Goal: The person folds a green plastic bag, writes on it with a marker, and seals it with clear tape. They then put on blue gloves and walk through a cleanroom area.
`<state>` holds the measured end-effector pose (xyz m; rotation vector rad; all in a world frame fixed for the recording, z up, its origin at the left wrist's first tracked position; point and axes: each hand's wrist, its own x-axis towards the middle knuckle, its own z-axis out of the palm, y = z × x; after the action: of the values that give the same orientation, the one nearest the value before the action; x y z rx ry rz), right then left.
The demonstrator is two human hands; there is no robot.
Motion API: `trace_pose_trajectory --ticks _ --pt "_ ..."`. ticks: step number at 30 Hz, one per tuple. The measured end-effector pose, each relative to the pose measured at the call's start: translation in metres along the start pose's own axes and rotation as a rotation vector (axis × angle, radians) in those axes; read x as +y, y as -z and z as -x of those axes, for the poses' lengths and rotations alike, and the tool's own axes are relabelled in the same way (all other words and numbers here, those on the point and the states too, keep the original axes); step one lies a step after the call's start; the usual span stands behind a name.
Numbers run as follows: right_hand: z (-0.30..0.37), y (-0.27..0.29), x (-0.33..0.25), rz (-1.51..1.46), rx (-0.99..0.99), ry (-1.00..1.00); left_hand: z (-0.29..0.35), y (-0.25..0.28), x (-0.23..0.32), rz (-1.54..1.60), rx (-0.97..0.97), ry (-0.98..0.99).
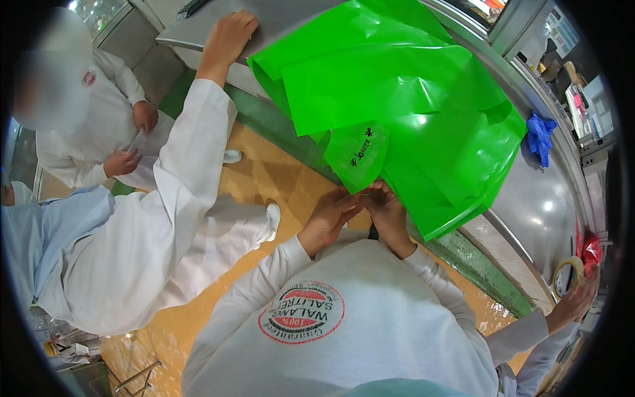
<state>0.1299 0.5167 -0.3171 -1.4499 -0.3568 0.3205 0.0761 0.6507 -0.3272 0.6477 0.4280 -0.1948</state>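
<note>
Close in front of my body, my left hand (334,217) and my right hand (387,215) meet, fingers pinched together. Between them is the lower tip of a small green plastic piece (357,155) with black handwriting. It hangs over the table's near edge; whether it is a bag or a flap of the larger plastic, I cannot tell. Large bright green plastic sheets (403,92) lie folded and overlapping on the metal table (529,192), one corner hanging past the edge just beyond my right hand. My fingertips partly hide what they grip.
To the left, a person in white rests a hand (231,33) on the table. Farther left, another person holds something thin and pale (137,142). At right lie a crumpled blue item (541,135), a tape roll (567,276) and red plastic (591,253), near another person's hand (575,299).
</note>
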Motion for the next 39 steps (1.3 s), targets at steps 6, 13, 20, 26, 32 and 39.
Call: trace_pose_trajectory --ticks 6,13,20,26,32,39 --pt "-0.009 0.011 0.023 0.066 0.015 -0.072 -0.025 0.024 -0.016 -0.038 0.003 -0.066" --pt "-0.016 0.017 0.026 -0.476 -0.162 -0.489 -0.021 0.024 -0.012 -0.222 0.031 -0.245" --pt "0.002 0.035 0.039 -0.34 0.066 -0.497 0.003 0.004 0.035 -0.02 -0.274 -0.49" --pt "0.013 0.024 0.01 -0.157 -0.16 -0.445 -0.018 -0.045 0.046 0.102 -0.015 -0.527" --pt "0.017 0.037 0.015 -0.115 -0.143 -0.281 -0.027 -0.068 0.053 0.096 -0.039 -0.495" --pt "0.043 0.098 -0.044 -0.656 0.225 -0.113 0.06 -0.059 0.118 -1.339 -0.299 -0.538"
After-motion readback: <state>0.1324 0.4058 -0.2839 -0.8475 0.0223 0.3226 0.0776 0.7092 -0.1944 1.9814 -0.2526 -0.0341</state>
